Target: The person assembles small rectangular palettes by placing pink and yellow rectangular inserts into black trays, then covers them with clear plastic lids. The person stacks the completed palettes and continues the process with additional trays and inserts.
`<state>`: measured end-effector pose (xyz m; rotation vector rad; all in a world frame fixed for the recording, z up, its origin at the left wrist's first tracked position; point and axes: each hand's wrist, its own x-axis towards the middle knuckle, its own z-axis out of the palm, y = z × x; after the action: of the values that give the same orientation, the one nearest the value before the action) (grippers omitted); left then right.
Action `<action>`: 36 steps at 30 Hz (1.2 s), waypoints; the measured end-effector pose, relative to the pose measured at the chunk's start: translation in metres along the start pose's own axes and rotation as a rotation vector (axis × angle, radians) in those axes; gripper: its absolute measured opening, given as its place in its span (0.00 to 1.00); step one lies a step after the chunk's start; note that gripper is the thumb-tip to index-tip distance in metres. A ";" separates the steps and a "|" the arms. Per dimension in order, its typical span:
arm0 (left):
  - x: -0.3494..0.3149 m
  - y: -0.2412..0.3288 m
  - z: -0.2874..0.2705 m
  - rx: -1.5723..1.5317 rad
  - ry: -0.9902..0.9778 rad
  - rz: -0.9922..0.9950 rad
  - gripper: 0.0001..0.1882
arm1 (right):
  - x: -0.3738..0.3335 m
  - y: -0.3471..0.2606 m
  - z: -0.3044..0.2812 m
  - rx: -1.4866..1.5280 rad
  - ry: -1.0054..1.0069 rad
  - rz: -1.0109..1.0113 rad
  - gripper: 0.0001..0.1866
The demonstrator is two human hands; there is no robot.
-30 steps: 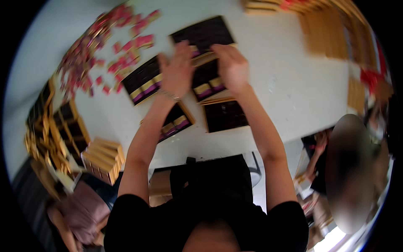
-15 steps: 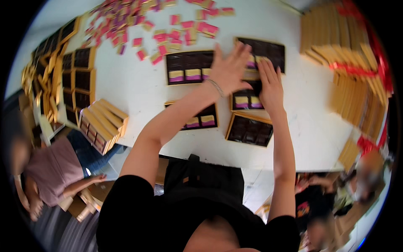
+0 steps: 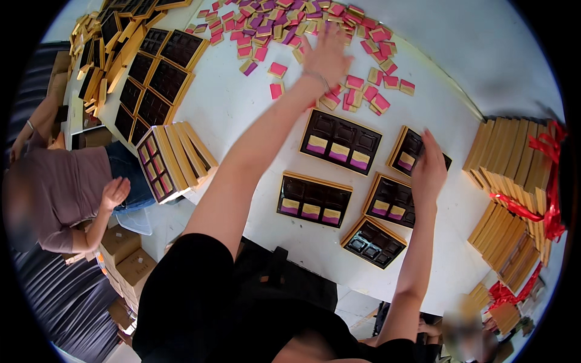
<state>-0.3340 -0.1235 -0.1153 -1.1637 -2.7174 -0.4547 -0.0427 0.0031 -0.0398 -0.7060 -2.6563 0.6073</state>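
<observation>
My left hand [image 3: 327, 57] is stretched over the pile of small pink, purple and gold wrapped pieces [image 3: 266, 28], fingers spread, nothing visible in it. At the right, my right hand [image 3: 428, 166] rests over the edge of a black box with gold sides [image 3: 416, 144], fingers extended; one gold-and-purple piece [image 3: 406, 161] shows in it. Beside it, the upper middle box [image 3: 345, 130] and lower left box [image 3: 318, 189] each have three pieces in the near row. Two pieces show in the lower right box [image 3: 385, 188], partly hidden by my right hand. The nearest box [image 3: 370, 242] has bare compartments.
Rows of open black boxes [image 3: 167, 80] lie at the left, with a leaning stack of filled boxes [image 3: 178, 158] nearer. Stacked gold box parts [image 3: 505, 148] with red ribbon [image 3: 514, 207] line the right. A person [image 3: 72, 193] sits at the left beside cardboard cartons [image 3: 134, 266].
My left hand has gone from the boxes out to the pile of wrapped pieces. My right hand remains by the right-hand box. The whole view has turned and shifted.
</observation>
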 end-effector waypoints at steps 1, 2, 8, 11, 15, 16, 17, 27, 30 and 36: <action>0.009 -0.028 0.011 0.108 0.005 0.013 0.35 | 0.023 -0.014 0.015 0.080 -0.022 -0.064 0.26; 0.009 -0.029 0.016 0.112 -0.055 0.046 0.33 | 0.047 -0.026 0.030 0.142 -0.041 -0.115 0.24; -0.032 -0.009 -0.002 -0.056 -0.226 0.142 0.30 | 0.133 -0.060 0.126 0.232 -0.086 -0.165 0.19; -0.019 -0.029 -0.012 -0.336 -0.022 -0.129 0.21 | 0.146 -0.063 0.151 0.252 -0.147 -0.105 0.22; -0.002 -0.019 -0.001 -0.202 0.097 -0.175 0.19 | 0.150 -0.074 0.179 0.108 -0.089 -0.158 0.31; 0.004 -0.019 0.002 -0.131 0.101 -0.156 0.20 | 0.151 -0.076 0.183 0.121 -0.063 -0.144 0.34; 0.010 -0.021 0.003 -0.086 0.094 -0.106 0.21 | 0.152 -0.076 0.186 0.133 -0.038 -0.131 0.37; 0.008 -0.054 -0.005 -0.625 -0.022 -0.430 0.20 | 0.159 -0.082 0.192 -0.049 -0.032 -0.222 0.26; -0.002 -0.052 -0.007 -0.914 -0.077 -0.630 0.22 | 0.159 -0.084 0.186 -0.205 -0.085 -0.281 0.21; -0.039 -0.004 -0.054 -1.584 -0.228 -0.728 0.19 | 0.117 -0.059 0.088 1.317 -0.235 0.322 0.20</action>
<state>-0.3094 -0.1708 -0.0748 -0.1077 -2.5106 -2.9535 -0.1983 -0.0092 -0.0641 -0.5990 -1.6459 2.2530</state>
